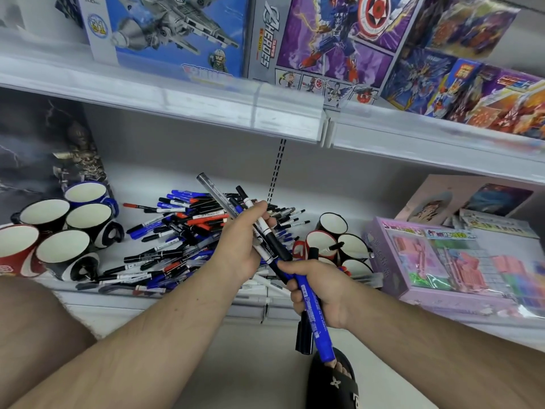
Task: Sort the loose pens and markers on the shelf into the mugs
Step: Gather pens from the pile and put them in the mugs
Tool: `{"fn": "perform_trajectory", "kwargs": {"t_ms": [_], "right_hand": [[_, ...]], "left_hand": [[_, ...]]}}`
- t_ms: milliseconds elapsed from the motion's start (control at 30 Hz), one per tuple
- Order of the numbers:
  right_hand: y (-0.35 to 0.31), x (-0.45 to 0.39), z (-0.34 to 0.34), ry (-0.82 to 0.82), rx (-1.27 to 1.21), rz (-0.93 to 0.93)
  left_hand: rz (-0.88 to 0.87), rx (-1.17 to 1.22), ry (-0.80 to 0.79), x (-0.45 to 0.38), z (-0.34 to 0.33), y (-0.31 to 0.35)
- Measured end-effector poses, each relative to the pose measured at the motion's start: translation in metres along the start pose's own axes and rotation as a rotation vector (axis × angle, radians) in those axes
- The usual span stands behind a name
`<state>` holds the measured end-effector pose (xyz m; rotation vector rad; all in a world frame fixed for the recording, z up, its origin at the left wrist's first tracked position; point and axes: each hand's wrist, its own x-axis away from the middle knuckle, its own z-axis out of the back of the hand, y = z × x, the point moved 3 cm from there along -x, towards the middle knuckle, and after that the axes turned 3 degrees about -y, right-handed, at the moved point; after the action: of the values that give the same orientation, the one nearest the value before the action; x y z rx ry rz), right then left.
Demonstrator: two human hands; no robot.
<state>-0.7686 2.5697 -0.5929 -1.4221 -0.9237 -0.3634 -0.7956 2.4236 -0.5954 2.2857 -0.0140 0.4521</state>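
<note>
The left hand [241, 246] is closed around a fanned bundle of markers [259, 228], black, white and one clear-capped, whose tips point up and left above the shelf [165, 184]. The right hand [318, 293] sits just below and to the right, gripping a blue permanent marker [317, 317] together with a black marker [304, 335]; both hang down past the palm toward the floor. The upper end of the blue marker touches the lower ends of the bundle in the left hand.

Behind the hands, a loose pile of pens and markers [177, 231] in blue, black and red lies spread over the middle of the shelf. To the left of the pile stands a group of mugs [62, 228], their white insides showing; the nearest ones are a red mug [17, 249] and a black-and-white one. To the right of the pile is a second cluster of mugs [339, 243], where one red mug holds a black-tipped marker that leans out to the right.

A lilac boxed toy set [442, 261] sits on the shelf right of that cluster. Boxes of building-block toys [324, 48] line the shelf above. At the bottom, a foot in a black slide sandal [333, 382] rests on the floor under the right hand.
</note>
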Motion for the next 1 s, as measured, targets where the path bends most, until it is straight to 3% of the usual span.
{"fn": "perform_trajectory", "kwargs": {"t_ms": [300,500,700,800,867,1000], "right_hand": [[0.001,0.004,-0.003,-0.056,-0.083,-0.010],[-0.005,0.004,-0.007,-0.069,-0.135,0.036],[-0.011,0.008,-0.005,-0.125,-0.023,0.061],[-0.031,0.009,0.012,-0.035,0.037,0.133],[-0.045,0.013,0.025,0.045,0.038,0.213],[-0.062,0.020,0.031,0.162,0.120,0.362]], "left_hand": [[-0.119,-0.078,0.016,0.009,-0.009,0.006],[-0.050,-0.082,-0.092,0.017,-0.018,0.001],[0.041,-0.087,-0.181,0.018,-0.015,0.012],[0.031,-0.103,-0.117,0.013,-0.007,0.025],[0.045,-0.242,-0.093,0.013,-0.003,0.027],[0.173,-0.517,-0.211,0.024,-0.011,-0.002]]}}
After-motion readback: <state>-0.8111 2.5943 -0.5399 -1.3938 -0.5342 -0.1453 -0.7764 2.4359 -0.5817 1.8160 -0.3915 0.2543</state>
